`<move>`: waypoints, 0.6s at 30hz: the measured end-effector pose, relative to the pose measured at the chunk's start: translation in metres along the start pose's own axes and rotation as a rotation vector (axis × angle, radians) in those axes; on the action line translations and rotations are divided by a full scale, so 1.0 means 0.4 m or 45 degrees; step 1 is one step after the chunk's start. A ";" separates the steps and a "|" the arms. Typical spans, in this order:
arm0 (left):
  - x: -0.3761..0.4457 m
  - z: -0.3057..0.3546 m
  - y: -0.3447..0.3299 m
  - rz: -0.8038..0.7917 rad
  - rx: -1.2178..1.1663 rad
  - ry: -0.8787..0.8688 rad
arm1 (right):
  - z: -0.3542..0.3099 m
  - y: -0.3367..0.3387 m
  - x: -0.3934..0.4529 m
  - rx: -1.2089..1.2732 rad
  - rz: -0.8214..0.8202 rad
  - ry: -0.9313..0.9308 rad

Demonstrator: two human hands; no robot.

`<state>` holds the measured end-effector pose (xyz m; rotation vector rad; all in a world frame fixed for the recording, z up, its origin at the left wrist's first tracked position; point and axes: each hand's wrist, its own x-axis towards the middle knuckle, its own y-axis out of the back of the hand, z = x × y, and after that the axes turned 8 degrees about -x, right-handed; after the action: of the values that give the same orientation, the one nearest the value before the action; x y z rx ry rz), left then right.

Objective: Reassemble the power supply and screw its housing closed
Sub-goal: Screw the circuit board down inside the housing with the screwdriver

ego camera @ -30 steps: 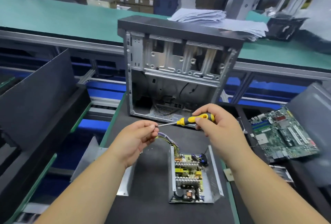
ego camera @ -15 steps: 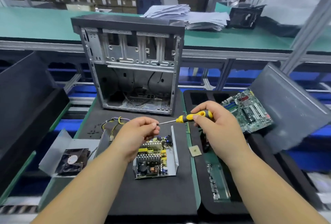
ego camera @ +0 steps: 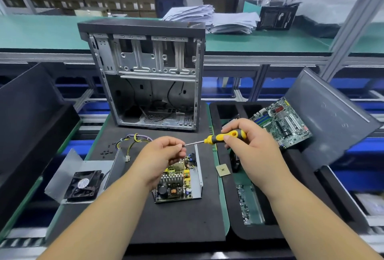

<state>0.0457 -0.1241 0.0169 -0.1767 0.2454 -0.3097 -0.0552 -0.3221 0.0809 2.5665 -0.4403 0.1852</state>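
The open power supply point(ego camera: 180, 185) lies on the black foam mat point(ego camera: 176, 222), its circuit board exposed in a grey metal base. Its grey cover point(ego camera: 68, 174) with a black fan point(ego camera: 84, 185) lies to the left, joined by a wire bundle point(ego camera: 133, 141). My right hand point(ego camera: 249, 151) grips the yellow-and-black screwdriver point(ego camera: 222, 137) above the supply. My left hand point(ego camera: 164, 155) pinches at the tip of its shaft; whatever sits between the fingertips is hidden. Small black screws point(ego camera: 108, 151) lie on the mat at the left.
An empty computer case point(ego camera: 145, 72) stands upright behind the mat. A green motherboard point(ego camera: 282, 124) leans in the black tray point(ego camera: 259, 232) at right, beside a grey side panel point(ego camera: 332, 118). A small square chip point(ego camera: 222, 170) lies near the tray edge. Paper stacks sit on the far bench.
The view swung left then back a little, so the case and power supply shifted in frame. Both hands keep the same hold on the screwdriver and its tip.
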 end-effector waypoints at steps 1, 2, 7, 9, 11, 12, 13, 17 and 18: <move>0.005 0.000 0.001 -0.019 -0.051 0.034 | 0.003 -0.002 0.003 0.002 0.011 -0.014; 0.010 0.001 0.002 -0.040 -0.117 0.073 | 0.007 -0.004 0.007 0.009 0.026 -0.036; 0.040 0.006 0.021 -0.071 -0.416 0.220 | 0.021 -0.025 0.031 0.016 0.109 -0.159; 0.055 0.008 0.035 -0.069 -0.452 0.246 | 0.027 -0.045 0.041 -0.022 0.128 -0.165; 0.070 0.006 0.051 -0.060 -0.448 0.258 | 0.029 -0.068 0.049 -0.059 0.127 -0.172; 0.078 0.005 0.059 -0.057 -0.442 0.263 | 0.029 -0.080 0.054 -0.057 0.123 -0.172; 0.087 0.003 0.065 -0.057 -0.439 0.266 | 0.029 -0.089 0.058 -0.050 0.116 -0.167; 0.122 -0.002 0.080 -0.062 -0.469 0.290 | 0.029 -0.109 0.077 -0.109 0.055 -0.110; 0.130 -0.004 0.082 -0.064 -0.467 0.295 | 0.030 -0.110 0.082 -0.139 0.046 -0.101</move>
<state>0.1025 -0.1102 -0.0025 -0.5112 0.5278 -0.3333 -0.0087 -0.3016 0.0569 2.4660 -0.5124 0.0701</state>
